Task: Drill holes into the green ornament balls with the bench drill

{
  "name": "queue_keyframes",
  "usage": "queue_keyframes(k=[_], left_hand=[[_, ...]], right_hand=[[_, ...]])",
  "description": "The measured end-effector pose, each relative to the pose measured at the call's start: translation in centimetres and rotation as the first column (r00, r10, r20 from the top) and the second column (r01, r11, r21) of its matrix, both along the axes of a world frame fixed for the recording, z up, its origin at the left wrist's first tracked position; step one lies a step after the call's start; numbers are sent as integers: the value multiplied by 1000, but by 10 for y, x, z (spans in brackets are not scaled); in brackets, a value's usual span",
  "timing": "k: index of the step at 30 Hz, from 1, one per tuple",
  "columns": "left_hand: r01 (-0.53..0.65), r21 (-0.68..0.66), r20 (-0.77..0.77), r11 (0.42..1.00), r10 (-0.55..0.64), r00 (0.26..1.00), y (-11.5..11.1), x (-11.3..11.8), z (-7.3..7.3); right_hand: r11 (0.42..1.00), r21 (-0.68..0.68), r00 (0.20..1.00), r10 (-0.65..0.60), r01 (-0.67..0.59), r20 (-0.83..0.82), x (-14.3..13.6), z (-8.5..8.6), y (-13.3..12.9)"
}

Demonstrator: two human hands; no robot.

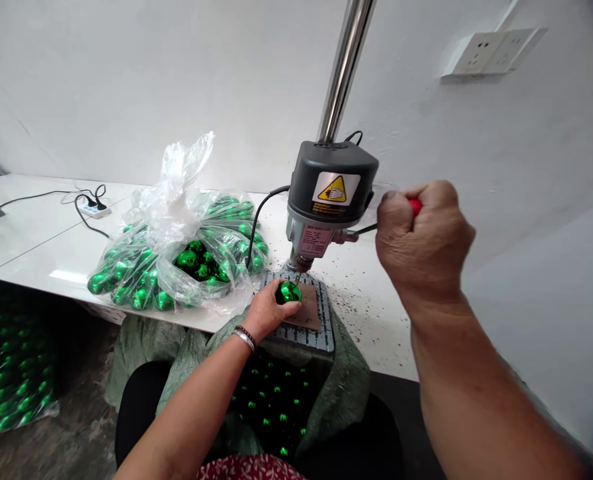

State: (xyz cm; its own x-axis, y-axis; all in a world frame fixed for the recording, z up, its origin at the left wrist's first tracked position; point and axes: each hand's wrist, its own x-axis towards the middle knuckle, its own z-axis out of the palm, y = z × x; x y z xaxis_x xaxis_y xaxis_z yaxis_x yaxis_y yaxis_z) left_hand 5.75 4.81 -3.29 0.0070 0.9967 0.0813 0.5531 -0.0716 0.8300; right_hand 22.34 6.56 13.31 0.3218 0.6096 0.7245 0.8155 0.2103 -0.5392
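Note:
My left hand grips a shiny green ball between thumb and fingers, on a thin brown board laid over the drill press base. Just above the ball is the drill chuck with a thin bit; whether the bit touches the ball I cannot tell. My right hand is wrapped around the red-knobbed lever at the side of the drill press. Most of the knob is hidden in that fist.
A clear plastic bag full of green balls lies left of the press. A green woven sack with more balls hangs below the base. Dark chips litter the white table. A power strip sits farther left.

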Motion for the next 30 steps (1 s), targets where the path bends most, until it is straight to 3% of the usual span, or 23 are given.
queue_keyframes(k=[3,7,9,12,14,17,19,22,26,30], left_hand=[[58,9,12,998,-58,998,-27,-18,11],[217,-111,-46,970,-223,974,-63,-51,29],[138,-101,-55,985,-144,988,-67,-68,38],[-148,87,-208,985,163,964,-46,-92,48],[-268,196,-391,943,326,861,-23,-108,52],[-296,27,-624,955,248,741,9,-125,50],[-251,-64,-646,966,152,748,23,-128,46],[-158,-46,-583,986,102,806,31,-122,38],[-168,0,-523,986,143,841,29,-113,35],[-239,144,-409,960,278,869,3,-116,49]], right_hand=[[998,-57,1000,-10,8,-26,-2,12,4],[998,-53,996,-44,40,-72,-6,8,6],[997,-41,993,-63,59,-96,-8,8,6],[995,-29,991,-94,91,-99,-11,11,6],[995,-16,992,-100,99,-80,-11,13,5],[996,31,995,-82,84,-49,-9,12,6],[996,46,997,-68,70,-43,-8,10,7],[998,32,996,-53,55,-78,-6,8,8],[999,20,994,-36,38,-103,-5,7,8],[1000,-10,996,-11,10,-85,-5,8,7]])
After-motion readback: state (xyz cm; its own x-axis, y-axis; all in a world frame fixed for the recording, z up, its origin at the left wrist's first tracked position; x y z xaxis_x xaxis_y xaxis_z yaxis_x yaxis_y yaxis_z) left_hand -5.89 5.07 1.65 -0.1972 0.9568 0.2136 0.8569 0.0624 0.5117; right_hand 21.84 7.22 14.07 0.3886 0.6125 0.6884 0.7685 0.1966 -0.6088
